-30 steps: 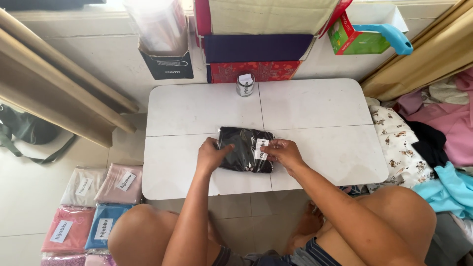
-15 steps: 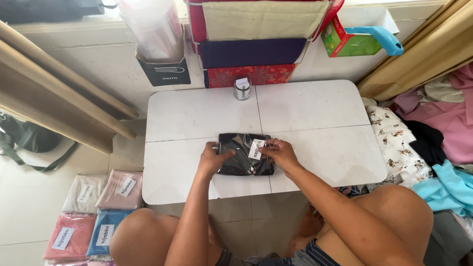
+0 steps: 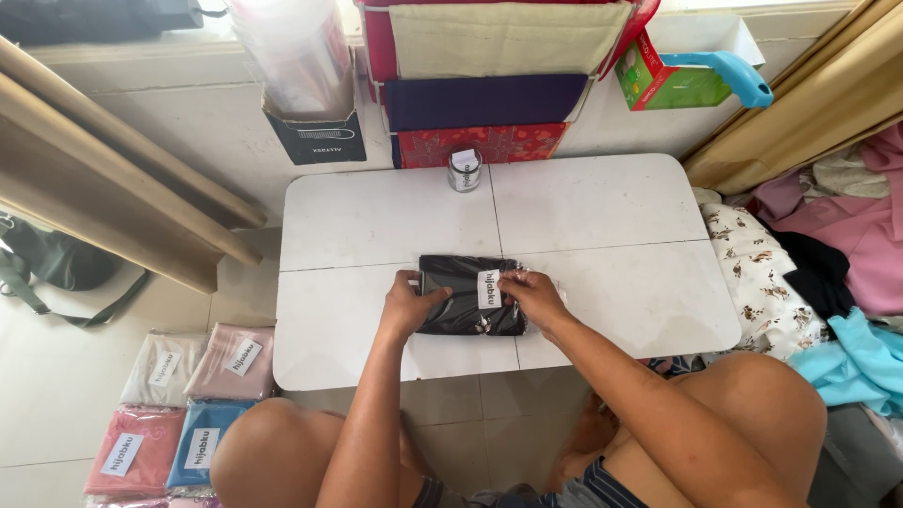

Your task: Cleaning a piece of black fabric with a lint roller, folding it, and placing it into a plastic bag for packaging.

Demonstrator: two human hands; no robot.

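A folded black cloth in a clear plastic bag (image 3: 461,292) with a white label lies on the low white folding table (image 3: 602,207), near its front edge. My left hand (image 3: 408,305) presses on the packet's left end, fingers curled over its edge. At the packet's right end my right hand (image 3: 529,293) pinches the clear plastic beside the label. Both forearms reach in from below, over my bare knees.
A small tape roll (image 3: 464,170) stands at the table's back edge. Several bagged cloths in pink, beige and blue (image 3: 193,404) lie on the floor at left. Fabric storage boxes (image 3: 489,94) sit behind the table, and loose clothes (image 3: 828,282) are heaped at right.
Both hands have stayed on the packet; my right hand has shifted slightly along its right end. The view has tilted a little.
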